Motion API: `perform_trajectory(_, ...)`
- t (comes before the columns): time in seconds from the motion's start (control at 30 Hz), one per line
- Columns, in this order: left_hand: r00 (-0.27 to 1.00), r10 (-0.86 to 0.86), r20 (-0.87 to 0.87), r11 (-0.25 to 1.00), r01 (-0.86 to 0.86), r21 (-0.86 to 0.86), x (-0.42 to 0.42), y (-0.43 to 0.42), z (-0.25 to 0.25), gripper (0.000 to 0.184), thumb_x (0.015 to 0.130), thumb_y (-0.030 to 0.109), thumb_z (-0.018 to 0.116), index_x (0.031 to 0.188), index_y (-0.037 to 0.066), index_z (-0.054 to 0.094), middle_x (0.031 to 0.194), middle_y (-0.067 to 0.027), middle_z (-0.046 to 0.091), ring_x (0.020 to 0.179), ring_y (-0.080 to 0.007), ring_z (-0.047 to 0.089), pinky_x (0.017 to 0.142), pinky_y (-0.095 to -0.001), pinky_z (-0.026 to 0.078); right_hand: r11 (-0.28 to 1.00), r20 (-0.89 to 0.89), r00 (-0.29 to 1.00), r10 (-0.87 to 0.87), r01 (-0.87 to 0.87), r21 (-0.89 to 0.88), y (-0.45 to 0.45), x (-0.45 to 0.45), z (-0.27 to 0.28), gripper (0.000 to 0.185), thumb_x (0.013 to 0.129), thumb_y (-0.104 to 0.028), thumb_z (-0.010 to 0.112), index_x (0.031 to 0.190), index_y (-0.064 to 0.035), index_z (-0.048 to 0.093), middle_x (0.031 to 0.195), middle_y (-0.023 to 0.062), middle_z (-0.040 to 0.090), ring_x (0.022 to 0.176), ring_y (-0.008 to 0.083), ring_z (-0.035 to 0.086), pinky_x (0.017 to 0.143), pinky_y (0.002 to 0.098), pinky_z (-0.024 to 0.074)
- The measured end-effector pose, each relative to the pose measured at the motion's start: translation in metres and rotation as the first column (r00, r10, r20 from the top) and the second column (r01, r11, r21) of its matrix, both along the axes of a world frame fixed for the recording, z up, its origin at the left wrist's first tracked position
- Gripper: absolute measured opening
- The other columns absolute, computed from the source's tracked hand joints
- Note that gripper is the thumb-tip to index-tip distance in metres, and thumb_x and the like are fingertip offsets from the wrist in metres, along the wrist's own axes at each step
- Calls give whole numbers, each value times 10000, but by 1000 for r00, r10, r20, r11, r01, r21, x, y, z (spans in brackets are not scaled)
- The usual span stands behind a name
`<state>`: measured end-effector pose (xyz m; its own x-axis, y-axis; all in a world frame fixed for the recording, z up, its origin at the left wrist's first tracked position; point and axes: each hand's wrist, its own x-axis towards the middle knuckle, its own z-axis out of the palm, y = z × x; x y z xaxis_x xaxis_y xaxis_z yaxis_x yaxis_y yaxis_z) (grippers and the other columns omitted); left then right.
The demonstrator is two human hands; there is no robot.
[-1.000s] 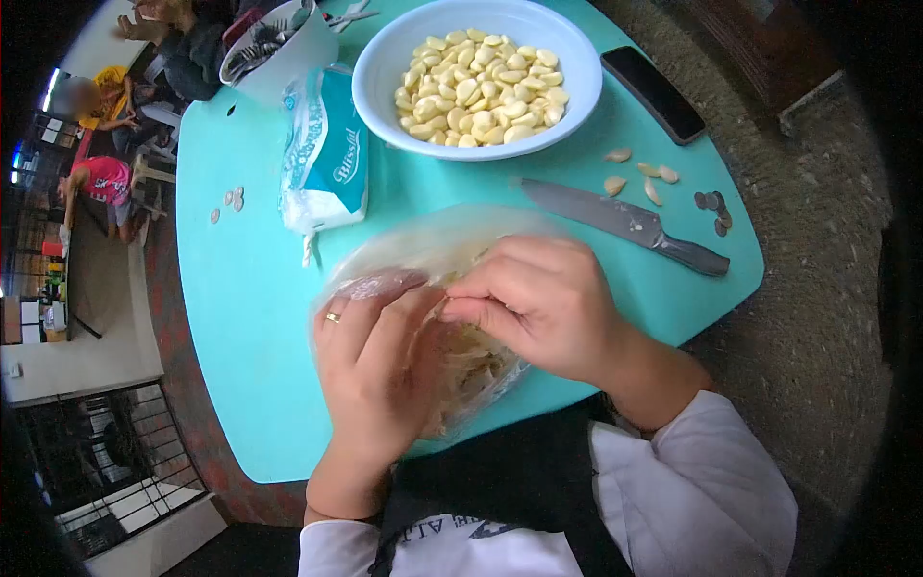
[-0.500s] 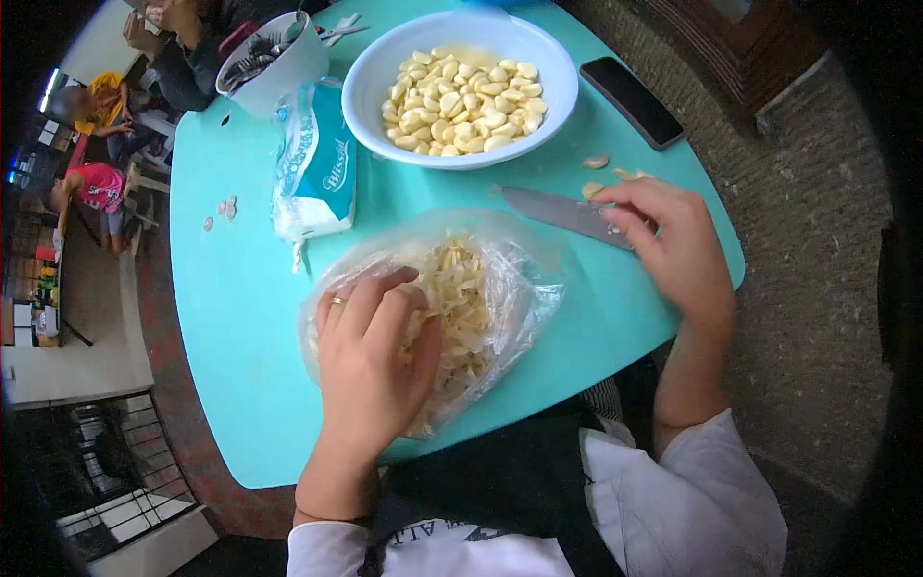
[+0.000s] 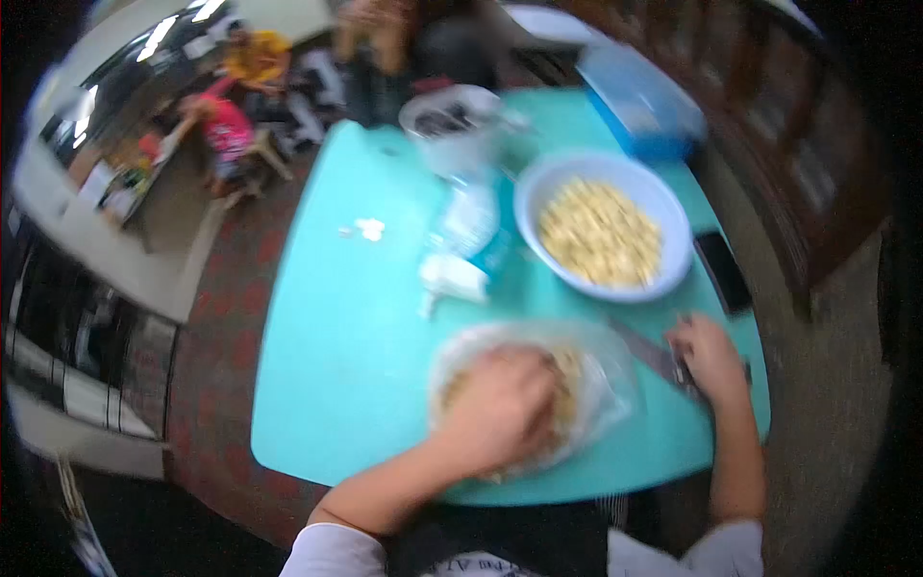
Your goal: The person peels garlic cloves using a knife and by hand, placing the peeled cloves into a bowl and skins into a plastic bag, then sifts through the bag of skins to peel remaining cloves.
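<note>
In the head view, which is tipping up, I am seeing more of the blue box [image 3: 639, 101]. The left hand [image 3: 502, 409] is still bending over the bag [image 3: 608, 380], and the right hand [image 3: 711, 356] is curling by the knife [image 3: 649, 351], so work seems to be going on. Blur is hiding their grip; I can't tell if they are holding anything

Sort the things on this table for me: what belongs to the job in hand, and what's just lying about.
Likely part of the job:
bag of peelings, at the left hand
bowl of cloves
knife, close to the right hand

Probably just lying about:
phone
tissue pack
tub
blue box
pale bits, too blurred to name
</note>
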<state>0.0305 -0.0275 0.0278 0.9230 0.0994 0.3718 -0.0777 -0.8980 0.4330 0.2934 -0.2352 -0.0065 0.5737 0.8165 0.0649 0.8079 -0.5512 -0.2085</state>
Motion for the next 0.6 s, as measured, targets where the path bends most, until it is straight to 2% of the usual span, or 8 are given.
perform_trajectory(0.1, 999, -36, 25, 993, 39, -114, -5, -4, 3, 296, 701, 122, 629, 958, 10, 532, 1005, -163, 543, 938, -327, 547, 789, -432, 427, 995, -8, 999, 49, -48, 85, 1, 0, 3, 130, 745, -78, 672, 869, -41, 686, 929, 157, 605, 919, 333, 587, 791, 419, 475)
perform_trajectory(0.2, 995, -77, 70, 952, 94, -290, -9, 0, 9, 217, 715, 93, 562, 907, 11, 503, 930, -173, 515, 848, -321, 532, 731, -402, 425, 996, -2, 999, 34, -34, 79, 8, -6, 23, 89, 764, -66, 661, 822, 0, 646, 887, 153, 606, 838, 334, 586, 739, 411, 473)
perform_trajectory(0.27, 991, -94, 92, 890, 126, -438, -11, 1, 10, 182, 729, 78, 520, 896, 12, 491, 889, -161, 506, 796, -298, 517, 700, -376, 420, 969, -61, 997, 38, -22, 246, 9, -12, 32, 84, 791, -60, 645, 807, 18, 618, 848, 149, 609, 781, 314, 587, 704, 394, 467)
perform_trajectory(0.33, 991, -104, 88, 780, 137, -611, -12, 2, 4, 168, 746, 69, 486, 905, 14, 486, 861, -129, 510, 752, -256, 504, 674, -349, 414, 925, -109, 993, 39, 5, 381, 10, -21, 41, 92, 818, -57, 630, 803, 29, 600, 800, 142, 610, 723, 283, 589, 667, 370, 464)
perform_trajectory(0.4, 991, -104, 78, 593, 125, -795, -8, 2, 0, 160, 759, 56, 468, 916, 24, 479, 844, -82, 503, 733, -194, 487, 654, -311, 407, 871, -150, 988, 35, 43, 488, 12, -38, 51, 100, 846, -58, 615, 809, 32, 593, 743, 132, 608, 664, 243, 592, 626, 340, 465)
perform_trajectory(0.5, 986, -164, -16, 252, 27, -967, -7, 4, 1, 162, 773, 36, 440, 931, 38, 471, 831, -23, 480, 718, -111, 454, 627, -260, 390, 711, -609, 784, 123, 359, 605, 18, -74, 57, 135, 869, -81, 609, 799, 32, 587, 695, 120, 608, 601, 200, 588, 573, 319, 463)
perform_trajectory(0.53, 978, -200, -54, 133, -27, -991, -7, 5, 2, 165, 776, 28, 430, 937, 43, 468, 828, -4, 470, 716, -85, 441, 618, -244, 383, 718, -592, 785, 182, 305, 626, 22, -85, 61, 132, 869, -83, 612, 803, 30, 594, 695, 120, 614, 587, 196, 587, 563, 313, 464)
perform_trajectory(0.6, 969, -247, -4, 91, 19, -996, -5, 8, -4, 137, 810, 43, 475, 947, 51, 471, 825, 3, 461, 709, -75, 436, 607, -228, 370, 720, -551, 778, 303, 192, 667, 32, -106, 68, 128, 869, -89, 620, 812, 26, 609, 695, 120, 626, 559, 190, 586, 544, 300, 467)
